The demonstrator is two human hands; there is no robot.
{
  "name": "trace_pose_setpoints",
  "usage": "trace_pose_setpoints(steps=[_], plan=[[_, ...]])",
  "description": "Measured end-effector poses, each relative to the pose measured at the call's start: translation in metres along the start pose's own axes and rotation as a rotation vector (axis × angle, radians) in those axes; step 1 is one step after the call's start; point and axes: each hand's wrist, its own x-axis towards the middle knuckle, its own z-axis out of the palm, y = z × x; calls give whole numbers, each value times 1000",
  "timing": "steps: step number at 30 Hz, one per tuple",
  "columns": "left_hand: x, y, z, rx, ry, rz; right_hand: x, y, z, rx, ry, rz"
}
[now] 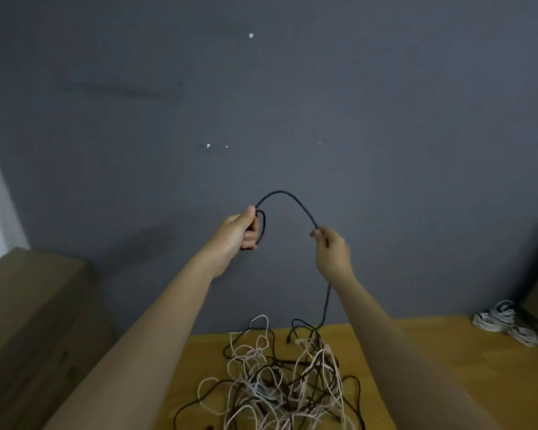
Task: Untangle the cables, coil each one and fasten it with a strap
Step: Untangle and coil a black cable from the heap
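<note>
Cables: one black cable (292, 198) is raised between your two hands, above one tangled heap (280, 380) on the yellow table (432, 352). Your left hand (236, 232) grips a small coil of it; your right hand (331, 248) pinches the strand between thumb and fingertips. Coiled white bundles (503, 324) lie far right.

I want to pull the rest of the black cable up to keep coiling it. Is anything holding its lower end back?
Yes. Below the right hand, the black cable drops into the tangled pile on the yellow table, threaded among light and dark cables. The left hand holds the started coil.
</note>
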Motion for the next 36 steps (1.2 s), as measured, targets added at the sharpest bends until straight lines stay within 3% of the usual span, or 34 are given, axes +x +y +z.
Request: trace_pose_setpoints(steps=[4,7,9,12,15,17,20,23,27,31,36], plan=[[-30,-8,-8,-167,-54,-36,-51,29,31,-583,-288,-288],[-41,-26,-6,-240,-55,-64,-99,33,58,-826,-401,-559],[-46,-46,-2,-192,-20,-67,-126,38,67,-791,-423,-726],[-53,-88,-1,71,18,-74,-157,49,70,-652,-409,-928],[-64,-123,-1,250,-70,-121,-172,49,61,-504,-415,-993],[-72,-141,-2,357,-162,-156,-175,45,55,-418,-372,-978],[-89,-151,-4,378,-259,-228,-170,43,48,-334,-183,-933],[-115,-147,1,163,-341,-267,-161,46,40,-139,-86,-631],[-141,-141,11,-74,-367,-285,-159,56,41,126,-307,-134],[-145,-133,6,-322,-272,-311,-179,90,50,215,-386,34],[-142,-130,2,-388,-156,-334,-206,127,66,-9,-532,140]])
